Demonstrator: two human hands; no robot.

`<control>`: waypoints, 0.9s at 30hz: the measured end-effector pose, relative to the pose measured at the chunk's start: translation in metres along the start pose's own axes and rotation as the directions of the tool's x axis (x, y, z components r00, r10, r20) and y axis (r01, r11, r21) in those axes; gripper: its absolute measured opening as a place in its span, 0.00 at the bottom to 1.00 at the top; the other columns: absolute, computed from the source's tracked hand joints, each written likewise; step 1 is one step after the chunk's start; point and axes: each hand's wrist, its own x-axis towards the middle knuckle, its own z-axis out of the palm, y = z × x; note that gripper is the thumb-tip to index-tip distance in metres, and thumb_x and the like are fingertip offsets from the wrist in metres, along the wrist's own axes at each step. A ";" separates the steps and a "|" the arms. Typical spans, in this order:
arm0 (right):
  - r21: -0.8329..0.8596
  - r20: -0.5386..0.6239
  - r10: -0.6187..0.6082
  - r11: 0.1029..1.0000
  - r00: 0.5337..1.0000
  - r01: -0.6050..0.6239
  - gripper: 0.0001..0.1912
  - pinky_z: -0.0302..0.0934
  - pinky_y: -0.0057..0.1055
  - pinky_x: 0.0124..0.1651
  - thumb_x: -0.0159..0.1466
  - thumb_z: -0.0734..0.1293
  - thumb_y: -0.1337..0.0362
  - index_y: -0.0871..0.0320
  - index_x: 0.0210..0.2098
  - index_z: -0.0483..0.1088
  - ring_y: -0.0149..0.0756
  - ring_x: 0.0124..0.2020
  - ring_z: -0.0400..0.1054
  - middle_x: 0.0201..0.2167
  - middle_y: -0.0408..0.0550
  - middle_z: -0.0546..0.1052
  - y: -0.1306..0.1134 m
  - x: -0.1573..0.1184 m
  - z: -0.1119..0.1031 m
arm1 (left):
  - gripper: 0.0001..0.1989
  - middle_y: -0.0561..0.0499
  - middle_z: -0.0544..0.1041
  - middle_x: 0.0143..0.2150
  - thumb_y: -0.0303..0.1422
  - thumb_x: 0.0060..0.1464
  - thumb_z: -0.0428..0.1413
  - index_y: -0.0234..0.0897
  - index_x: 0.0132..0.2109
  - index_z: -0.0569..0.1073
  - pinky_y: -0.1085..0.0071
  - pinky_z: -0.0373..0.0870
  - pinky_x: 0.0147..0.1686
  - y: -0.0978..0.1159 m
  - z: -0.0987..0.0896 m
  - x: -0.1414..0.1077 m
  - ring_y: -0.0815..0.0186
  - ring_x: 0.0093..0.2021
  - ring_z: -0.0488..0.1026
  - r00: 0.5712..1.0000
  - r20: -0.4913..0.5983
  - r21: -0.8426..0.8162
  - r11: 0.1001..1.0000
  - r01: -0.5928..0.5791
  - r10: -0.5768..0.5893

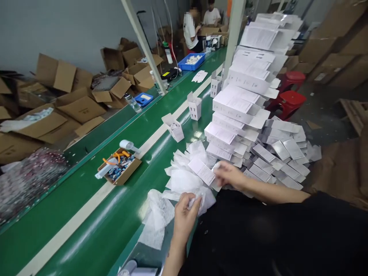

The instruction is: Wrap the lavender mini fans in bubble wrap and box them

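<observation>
My left hand point(185, 211) is closed, thumb and fingers pinching the edge of a thin white packing bag point(205, 199). Just beyond it, my right hand point(230, 174) is closed too, with a small white piece showing at its fingertips that I cannot make out. A flat white printed box point(202, 171) lies against the right fingertips, on a heap of soft white bags point(179, 178). More crumpled white bags point(156, 218) lie to the left of my left hand.
Tall stacks of white cartons point(235, 103) stand at the right, with more cartons point(276, 157) heaped beside them. Open white boxes point(173, 128) stand on the green conveyor belt point(94, 214). A cardboard box point(126, 174) holds small parts and orange-handled pliers point(116, 156). Two people sit farther back.
</observation>
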 end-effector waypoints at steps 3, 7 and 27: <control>0.158 -0.549 0.054 0.987 0.834 0.041 0.32 0.71 0.33 0.28 0.51 0.73 0.54 0.51 0.49 0.55 0.29 0.21 0.69 0.32 0.41 0.73 0.010 0.020 -0.049 | 0.09 0.51 0.71 0.29 0.36 0.57 0.51 0.36 0.34 0.71 0.71 0.66 0.34 -0.011 0.010 -0.005 0.66 0.32 0.69 0.995 -0.025 0.095 0.991 -0.092 0.095; 0.395 -0.610 0.203 0.916 0.766 0.072 0.29 0.72 0.35 0.31 0.50 0.74 0.58 0.51 0.44 0.56 0.30 0.27 0.71 0.35 0.43 0.71 0.017 0.051 -0.071 | 0.08 0.50 0.71 0.30 0.33 0.58 0.48 0.38 0.34 0.71 0.70 0.67 0.35 -0.022 0.008 -0.014 0.65 0.33 0.70 0.969 -0.016 0.163 0.957 -0.239 0.245; -0.318 0.243 -0.619 0.676 0.747 0.664 0.28 0.62 0.36 0.52 0.48 0.71 0.62 0.56 0.46 0.60 0.41 0.53 0.58 0.51 0.52 0.58 -0.063 0.228 0.088 | 0.14 0.62 0.52 0.17 0.41 0.53 0.53 0.39 0.28 0.58 0.78 0.46 0.12 -0.013 -0.111 0.013 0.75 0.14 0.48 0.348 -0.809 -0.529 0.845 -0.078 -0.474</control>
